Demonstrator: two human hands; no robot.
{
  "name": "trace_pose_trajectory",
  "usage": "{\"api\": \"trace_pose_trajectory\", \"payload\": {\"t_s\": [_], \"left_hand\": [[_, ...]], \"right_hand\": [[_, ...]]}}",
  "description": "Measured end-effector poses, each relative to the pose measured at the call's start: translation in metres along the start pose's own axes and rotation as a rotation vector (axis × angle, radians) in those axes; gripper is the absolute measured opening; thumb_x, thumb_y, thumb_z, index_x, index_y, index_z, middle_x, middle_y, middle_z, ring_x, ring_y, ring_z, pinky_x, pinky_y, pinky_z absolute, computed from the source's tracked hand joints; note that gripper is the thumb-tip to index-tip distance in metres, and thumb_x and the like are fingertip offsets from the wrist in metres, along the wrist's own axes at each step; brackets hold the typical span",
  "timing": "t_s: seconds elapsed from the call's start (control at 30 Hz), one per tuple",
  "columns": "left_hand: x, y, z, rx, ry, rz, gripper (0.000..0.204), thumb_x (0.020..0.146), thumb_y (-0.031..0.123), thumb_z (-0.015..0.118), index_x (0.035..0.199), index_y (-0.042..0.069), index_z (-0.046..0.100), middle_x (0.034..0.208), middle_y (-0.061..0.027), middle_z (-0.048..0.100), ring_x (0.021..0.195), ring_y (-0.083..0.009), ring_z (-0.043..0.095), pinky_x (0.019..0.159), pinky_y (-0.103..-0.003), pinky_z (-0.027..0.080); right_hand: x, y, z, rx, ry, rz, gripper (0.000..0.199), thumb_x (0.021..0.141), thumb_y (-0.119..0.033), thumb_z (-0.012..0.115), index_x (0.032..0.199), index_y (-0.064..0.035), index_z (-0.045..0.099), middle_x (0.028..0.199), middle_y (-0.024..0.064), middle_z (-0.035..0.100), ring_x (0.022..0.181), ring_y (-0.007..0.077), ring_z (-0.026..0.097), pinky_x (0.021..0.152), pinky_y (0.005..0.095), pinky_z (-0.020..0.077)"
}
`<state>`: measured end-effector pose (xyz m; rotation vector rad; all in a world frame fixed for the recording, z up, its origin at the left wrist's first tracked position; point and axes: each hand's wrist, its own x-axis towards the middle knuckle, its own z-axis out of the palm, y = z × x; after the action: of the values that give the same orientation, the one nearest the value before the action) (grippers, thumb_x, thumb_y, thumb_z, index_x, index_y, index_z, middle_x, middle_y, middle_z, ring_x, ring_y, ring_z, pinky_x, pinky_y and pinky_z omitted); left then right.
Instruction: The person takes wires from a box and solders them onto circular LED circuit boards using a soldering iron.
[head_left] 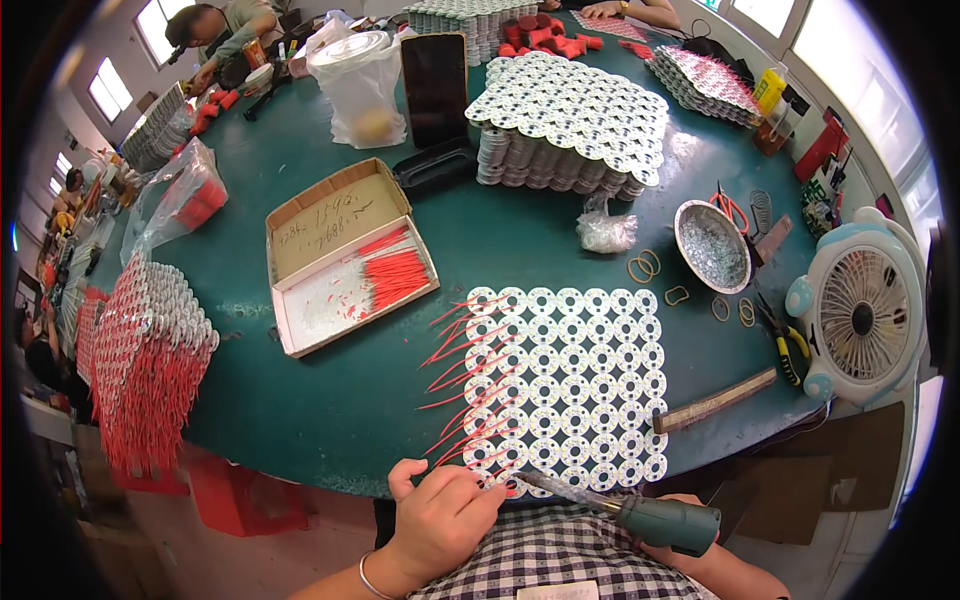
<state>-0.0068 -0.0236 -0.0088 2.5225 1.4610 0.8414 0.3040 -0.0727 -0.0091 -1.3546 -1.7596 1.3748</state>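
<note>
Iron at panel's near left corner

Right hand grasps the iron by its green body, at the table's near edge. Shaft slants up and to the left; dark tip sits over the lowest row of discs, close to the left hand's fingers.

Left hand bent at the same corner, thumb and forefinger drawn together beside the tip. Cannot tell whether a wire is pinched between them. Metal bangle on that wrist.

Panel lies flat on the green table, straight ahead of the person: a square grid of white discs, each with a round hole. Red wires cross its left-hand columns, loose ends trailing out over the table.

Around it: open carton to the upper left, a bundle of red wires lying in its tray. Phone upright behind that. Tall stack of bare panels beyond the work; another stack, thick with red wires, at far left.

Right side: bowl of grey bits, rubber bands near it, yellow-handled pliers just beside a fan. Long narrow strip at an angle, its left end by the panel's right edge. Co-worker bends over the table's far left end.
</note>
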Motion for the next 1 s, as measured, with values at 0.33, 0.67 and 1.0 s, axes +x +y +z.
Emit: {"api": "trace_pose_trajectory", "payload": {"t_s": [0.33,0.67,1.0], "left_hand": [[-0.002,0.001,0.0,-0.016,-0.01,-0.007,0.022,0.062,0.01,0.072,0.082,0.015,0.068,0.068,0.0055,0.049,0.077,-0.013,0.055,0.086,-0.043,0.027],[-0.001,0.004,-0.004,-0.013,-0.05,-0.022,0.024,0.06,0.008,0.071,0.084,0.013,0.068,0.073,0.0026,0.051,0.079,-0.0162,0.055,0.083,-0.041,0.032],[0.006,0.005,-0.004,-0.095,0.052,-0.031,0.022,0.061,0.006,0.07,0.081,0.014,0.067,0.073,0.0028,0.051,0.077,-0.0166,0.054,0.08,-0.039,0.035]], "right_hand": [[0.011,-0.012,0.0,-0.276,0.005,-0.184,0.024,0.068,-0.016,0.072,0.089,-0.007,0.064,0.078,0.0058,0.065,0.068,0.0215,0.063,0.066,0.0335,0.0504],[0.001,-0.015,-0.004,0.357,0.084,0.088,0.033,0.073,-0.021,0.071,0.096,0.0007,0.062,0.084,0.0097,0.066,0.062,0.0195,0.064,0.056,0.0307,0.0517],[-0.007,-0.025,-0.006,0.368,0.179,0.148,0.036,0.075,-0.02,0.062,0.101,0.0042,0.059,0.084,0.0121,0.065,0.06,0.0195,0.064,0.052,0.0287,0.0507]]}}
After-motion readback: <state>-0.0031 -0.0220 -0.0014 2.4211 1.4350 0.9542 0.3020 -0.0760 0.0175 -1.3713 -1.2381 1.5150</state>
